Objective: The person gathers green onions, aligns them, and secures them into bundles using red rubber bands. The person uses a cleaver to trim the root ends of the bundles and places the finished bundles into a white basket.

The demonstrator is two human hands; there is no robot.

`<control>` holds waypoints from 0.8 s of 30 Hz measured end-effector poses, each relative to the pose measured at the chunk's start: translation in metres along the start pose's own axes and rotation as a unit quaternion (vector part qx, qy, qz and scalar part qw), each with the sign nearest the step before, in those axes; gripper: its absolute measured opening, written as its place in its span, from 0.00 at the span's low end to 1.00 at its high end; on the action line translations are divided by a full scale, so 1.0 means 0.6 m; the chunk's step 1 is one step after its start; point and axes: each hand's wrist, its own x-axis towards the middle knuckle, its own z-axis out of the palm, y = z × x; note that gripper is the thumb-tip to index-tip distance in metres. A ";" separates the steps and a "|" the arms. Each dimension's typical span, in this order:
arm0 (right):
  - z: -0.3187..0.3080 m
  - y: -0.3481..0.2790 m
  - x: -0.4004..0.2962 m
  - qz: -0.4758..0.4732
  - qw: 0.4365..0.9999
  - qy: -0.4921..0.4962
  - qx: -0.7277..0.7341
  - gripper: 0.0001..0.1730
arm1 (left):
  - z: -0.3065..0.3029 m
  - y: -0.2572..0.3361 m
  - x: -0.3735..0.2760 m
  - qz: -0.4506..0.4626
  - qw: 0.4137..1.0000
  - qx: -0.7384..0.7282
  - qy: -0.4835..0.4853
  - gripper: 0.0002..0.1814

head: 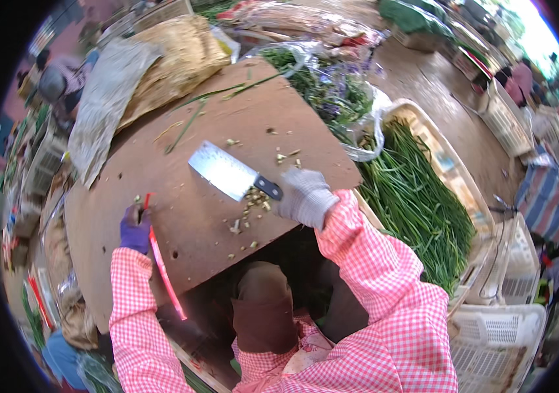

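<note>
My left hand (135, 230), in a purple glove with dark fingertips, holds a thin red strip (164, 275) near its upper end. The strip hangs past the front edge of the brown board (161, 182). On the board lies a cleaver (223, 169) with a broad metal blade and a black riveted handle. At the end of that handle is my right hand (306, 196), in a blurred grey knit glove; whether its fingers grip the handle is unclear. Chopped pale stem ends (257, 199) are scattered beside and partly under the cleaver.
Long green leafy stalks (407, 206) fill a plastic crate (449, 152) at the right. Purple-flowered greens (338, 88) sit in a clear bag beyond the board. Brown sheeting (176, 59) covers the far left. A white crate (498, 339) stands lower right. Other people are in the background.
</note>
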 end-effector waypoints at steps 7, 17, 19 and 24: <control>-0.036 0.092 0.082 0.033 0.999 -0.014 -0.033 0.20 | -0.056 0.075 0.043 -0.147 0.983 0.096 -0.056 0.29; 0.019 0.187 -0.139 0.048 0.923 0.331 0.191 0.09 | 0.061 0.315 0.058 0.208 0.975 0.025 -0.080 0.30; 0.034 0.233 -0.206 0.097 0.899 0.364 0.224 0.08 | 0.124 0.361 0.041 0.220 0.970 0.030 -0.101 0.31; 0.025 0.375 -0.342 0.348 0.923 0.148 0.070 0.28 | 0.171 0.439 -0.014 0.222 0.961 -0.001 -0.162 0.31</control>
